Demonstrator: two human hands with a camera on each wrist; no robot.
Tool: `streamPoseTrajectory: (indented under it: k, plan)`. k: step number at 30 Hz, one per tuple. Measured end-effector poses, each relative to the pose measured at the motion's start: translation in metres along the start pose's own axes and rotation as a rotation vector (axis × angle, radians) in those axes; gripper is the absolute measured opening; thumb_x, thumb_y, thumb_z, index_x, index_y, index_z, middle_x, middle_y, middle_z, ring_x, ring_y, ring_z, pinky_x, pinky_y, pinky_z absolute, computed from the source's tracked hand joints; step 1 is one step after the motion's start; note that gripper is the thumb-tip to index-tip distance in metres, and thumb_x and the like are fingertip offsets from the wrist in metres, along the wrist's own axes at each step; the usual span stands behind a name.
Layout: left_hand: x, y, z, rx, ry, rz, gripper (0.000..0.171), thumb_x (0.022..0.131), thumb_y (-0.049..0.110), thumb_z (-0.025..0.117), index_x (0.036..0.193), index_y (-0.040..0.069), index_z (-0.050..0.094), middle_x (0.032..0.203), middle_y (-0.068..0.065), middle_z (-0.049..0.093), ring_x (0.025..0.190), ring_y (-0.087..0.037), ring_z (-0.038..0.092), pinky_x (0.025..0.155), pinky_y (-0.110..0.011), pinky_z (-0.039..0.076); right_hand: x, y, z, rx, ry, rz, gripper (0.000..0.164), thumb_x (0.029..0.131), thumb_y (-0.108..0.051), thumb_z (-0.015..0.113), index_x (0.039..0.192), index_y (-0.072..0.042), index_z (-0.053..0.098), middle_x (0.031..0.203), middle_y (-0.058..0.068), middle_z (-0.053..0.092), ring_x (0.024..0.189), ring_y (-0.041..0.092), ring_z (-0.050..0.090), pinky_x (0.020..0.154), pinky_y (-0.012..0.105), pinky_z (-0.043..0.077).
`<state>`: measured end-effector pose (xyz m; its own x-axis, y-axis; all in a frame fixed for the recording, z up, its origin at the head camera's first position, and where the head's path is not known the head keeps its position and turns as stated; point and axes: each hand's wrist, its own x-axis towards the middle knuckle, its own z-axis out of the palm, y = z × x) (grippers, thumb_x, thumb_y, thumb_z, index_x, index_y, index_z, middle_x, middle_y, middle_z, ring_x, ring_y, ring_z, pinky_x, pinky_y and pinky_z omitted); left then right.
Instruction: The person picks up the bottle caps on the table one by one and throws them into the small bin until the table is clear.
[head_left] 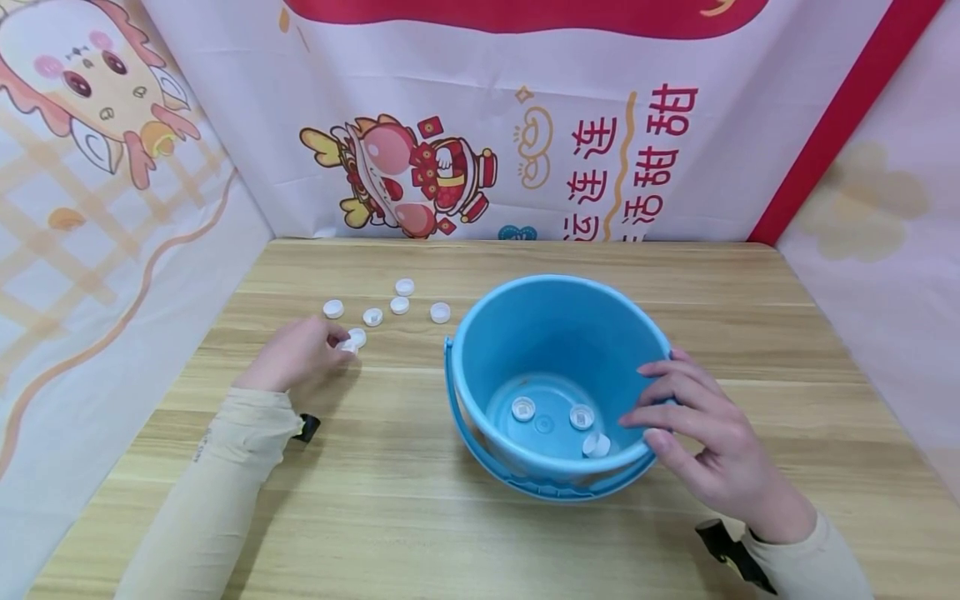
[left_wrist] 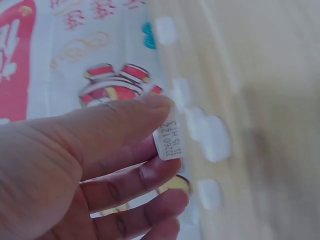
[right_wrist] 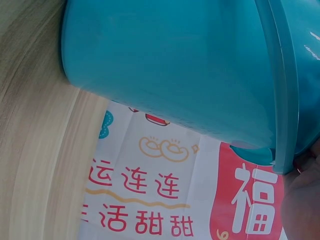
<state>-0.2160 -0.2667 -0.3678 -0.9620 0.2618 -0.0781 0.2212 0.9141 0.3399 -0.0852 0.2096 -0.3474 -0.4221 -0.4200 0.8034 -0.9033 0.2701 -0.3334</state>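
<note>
My left hand [head_left: 296, 357] pinches a white bottle cap [left_wrist: 169, 139] between thumb and fingers, low over the left part of the table. Printed digits show on this cap in the left wrist view. Another white cap [head_left: 358, 337] lies right beside those fingertips. At the right, my right hand [head_left: 708, 429] holds the rim of a blue bucket [head_left: 555, 329], its fingers reaching over the edge to the inside. Three white caps [head_left: 523, 408] lie on the bucket's floor. In the right wrist view the bucket's outer wall [right_wrist: 170, 65] fills the upper part.
Several more white caps [head_left: 400, 305] lie loose on the wooden table [head_left: 390, 500], left of and behind the bucket. The bucket's handle [head_left: 480, 454] hangs down along its front left side. A printed cloth [head_left: 465, 92] stands behind the table, with more cloth at both sides.
</note>
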Motion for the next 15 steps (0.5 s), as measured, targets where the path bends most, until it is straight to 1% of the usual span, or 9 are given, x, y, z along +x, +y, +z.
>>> streamPoseTrajectory:
  k: [3,6,9,15]
  plan:
    - [-0.001,0.013,-0.007,0.009,0.030,0.059,0.026,0.088,0.020,0.075,0.107,0.003,0.075,0.095,-0.009,0.072,0.080,-0.022,0.062,0.073,-0.043,0.050,0.000,0.000,0.000,-0.001,0.000,0.000,0.034,0.103,-0.030,0.054,0.091,-0.006,0.074,0.089,0.009,0.063,0.116,0.029,0.052,0.116,0.043,0.024]
    - [-0.004,0.030,-0.017,0.016,0.069,0.122,0.022,0.088,0.020,0.075,0.104,0.004,0.076,0.092,-0.007,0.070,0.073,-0.020,0.060,0.066,-0.039,0.050,-0.001,0.000,0.000,0.000,-0.001,0.004,0.034,0.103,-0.030,0.054,0.091,-0.006,0.074,0.090,0.009,0.063,0.116,0.029,0.052,0.116,0.043,0.024]
    - [-0.008,0.049,-0.027,0.047,0.104,0.178,0.024,0.089,0.020,0.075,0.106,0.003,0.075,0.092,-0.008,0.070,0.073,-0.020,0.060,0.066,-0.038,0.050,-0.002,0.001,-0.001,-0.001,-0.006,0.016,0.033,0.103,-0.030,0.054,0.092,-0.007,0.074,0.090,0.009,0.063,0.116,0.029,0.052,0.116,0.043,0.024]
    - [-0.018,0.090,-0.048,0.086,0.158,0.278,0.028,0.089,0.021,0.076,0.110,0.001,0.074,0.094,-0.009,0.069,0.081,-0.023,0.063,0.071,-0.040,0.054,-0.002,0.001,-0.001,-0.003,-0.008,0.020,0.034,0.103,-0.031,0.054,0.092,-0.007,0.074,0.090,0.008,0.063,0.116,0.029,0.052,0.116,0.042,0.024]
